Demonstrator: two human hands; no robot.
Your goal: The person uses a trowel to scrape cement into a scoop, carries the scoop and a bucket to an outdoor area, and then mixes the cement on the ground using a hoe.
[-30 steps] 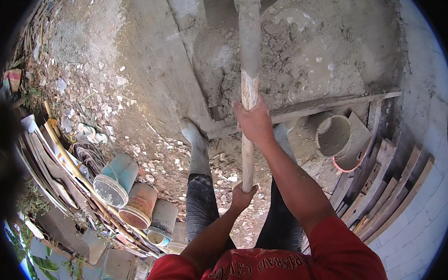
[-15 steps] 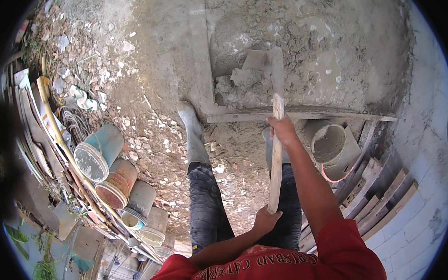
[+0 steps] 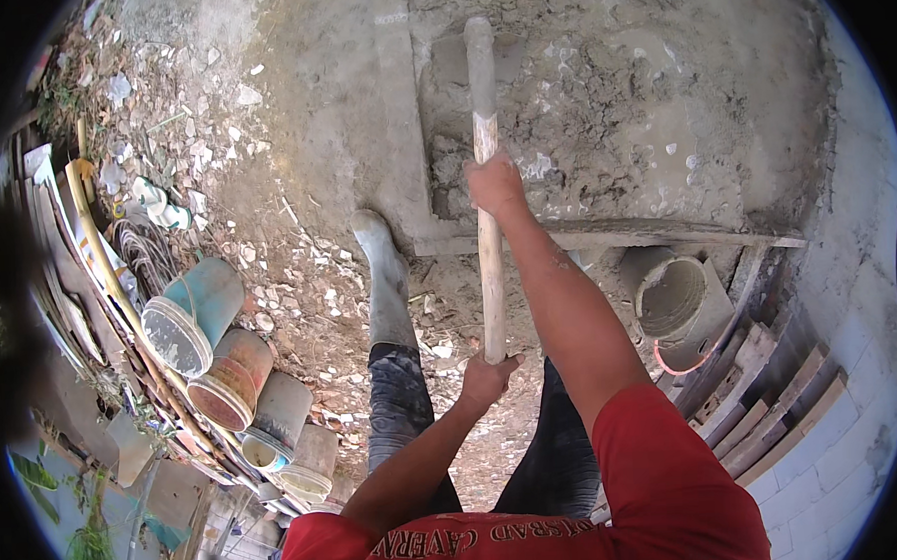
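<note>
On my remote feed, I had the left hand closed around the near end of a wooden handle, the right hand gripping it farther up; its grey-caked far end lay over the wet mix, beyond the edging board.

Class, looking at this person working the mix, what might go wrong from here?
The left boot stands by loose rubble, so footing might slip. The handle is coated grey at its far end; the right hand might lose grip there. The right-side bucket sits close to the board, so a stray swing might knock it.
</note>
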